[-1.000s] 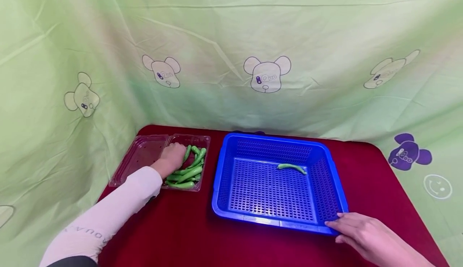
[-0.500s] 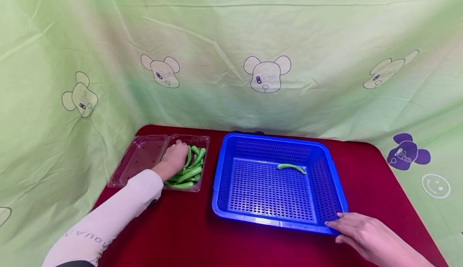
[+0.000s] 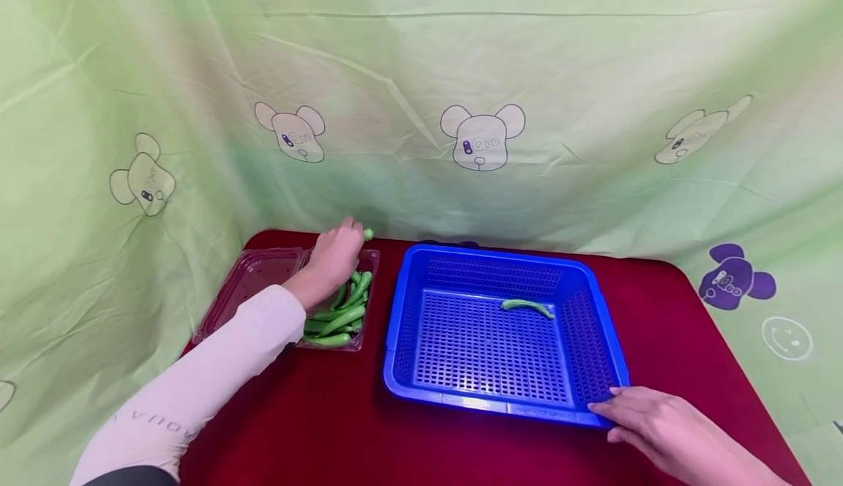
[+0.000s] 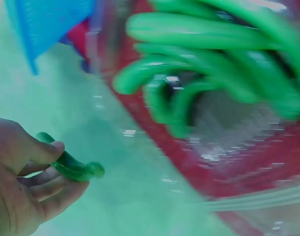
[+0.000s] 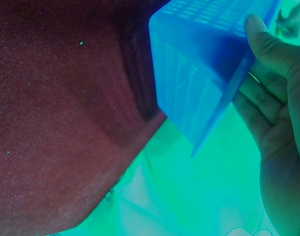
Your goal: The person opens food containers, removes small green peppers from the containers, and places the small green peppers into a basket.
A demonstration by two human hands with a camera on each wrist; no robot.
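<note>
Your left hand (image 3: 334,253) pinches a pepper (image 4: 74,167), box (image 3: 258,281) near; right hand (image 3: 648,416) grips basket (image 3: 490,404). Likely pick-out step; next probably wants rightward carry.

Creased green cloth backdrop (image 3: 369,54), printed cartoon heads (image 3: 481,151); red table (image 3: 323,420) before it

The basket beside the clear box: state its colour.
The basket is plain blue, shown best in the head view.

A green pepper (image 4: 74,167) is pinched in the left hand (image 3: 336,252); more peppers (image 3: 342,318) lie heaped in the open clear box (image 4: 228,120); the blue perforated basket (image 3: 494,404) holds one curved pepper (image 3: 529,307), far right.
</note>
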